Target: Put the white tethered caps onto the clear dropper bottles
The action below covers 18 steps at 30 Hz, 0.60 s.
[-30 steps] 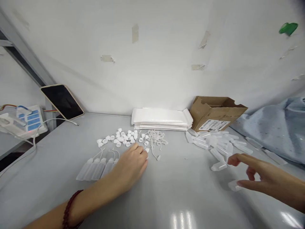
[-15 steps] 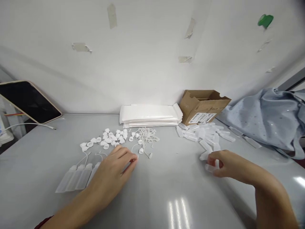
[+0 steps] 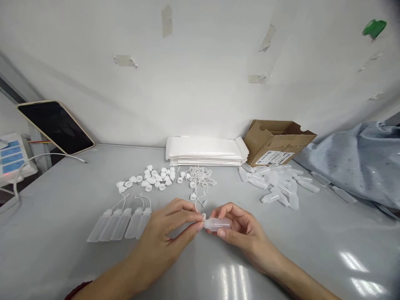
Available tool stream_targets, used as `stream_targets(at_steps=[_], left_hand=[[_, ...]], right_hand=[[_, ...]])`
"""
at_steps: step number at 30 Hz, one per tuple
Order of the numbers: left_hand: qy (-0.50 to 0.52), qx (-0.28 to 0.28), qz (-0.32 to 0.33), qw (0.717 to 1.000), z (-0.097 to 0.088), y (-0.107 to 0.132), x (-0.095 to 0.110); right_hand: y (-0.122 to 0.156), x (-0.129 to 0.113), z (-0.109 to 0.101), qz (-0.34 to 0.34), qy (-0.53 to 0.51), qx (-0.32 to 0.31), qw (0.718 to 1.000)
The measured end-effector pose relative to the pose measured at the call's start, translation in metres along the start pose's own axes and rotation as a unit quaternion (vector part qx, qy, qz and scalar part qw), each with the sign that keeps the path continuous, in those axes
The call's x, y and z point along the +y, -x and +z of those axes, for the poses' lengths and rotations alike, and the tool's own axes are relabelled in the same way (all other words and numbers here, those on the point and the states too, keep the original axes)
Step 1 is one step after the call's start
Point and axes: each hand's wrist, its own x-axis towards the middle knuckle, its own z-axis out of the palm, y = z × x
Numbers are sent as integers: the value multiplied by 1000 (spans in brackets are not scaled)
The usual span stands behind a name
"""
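In front of me, my right hand (image 3: 242, 231) is closed around a small translucent squeeze bottle (image 3: 218, 224), lying sideways with its neck to the left. At that neck my left hand (image 3: 175, 229) pinches a small white plastic strap (image 3: 197, 205), whose thin tail curls up above the fingertips. The fingers partly hide where strap and neck meet, so I cannot tell whether it is seated. Beside my left hand, several bottles with straps on their necks (image 3: 114, 225) lie in a row. Loose white caps (image 3: 153, 179) and a tangle of straps (image 3: 200, 177) lie beyond my hands.
More translucent bottles (image 3: 281, 183) are heaped at the right, before an open cardboard box (image 3: 278, 141). White packets (image 3: 206, 151) are stacked against the wall. A phone (image 3: 56, 125) leans at the left near a cable (image 3: 62, 155); a light blue bag (image 3: 359, 162) lies far right.
My right hand has brought a bottle from the heap leftwards to the middle. The left hand has moved slightly right and down, meeting the bottle's neck. The view has turned a little left.
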Motion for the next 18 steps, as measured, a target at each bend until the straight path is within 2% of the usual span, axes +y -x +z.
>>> stream_targets(at_steps=[9, 18], left_hand=[[54, 28, 17, 998, 6, 4, 0], [57, 28, -27, 998, 7, 6, 0]], right_hand=[[0, 3, 3, 22, -87, 6, 996], [2, 4, 4, 35, -111, 0, 993]])
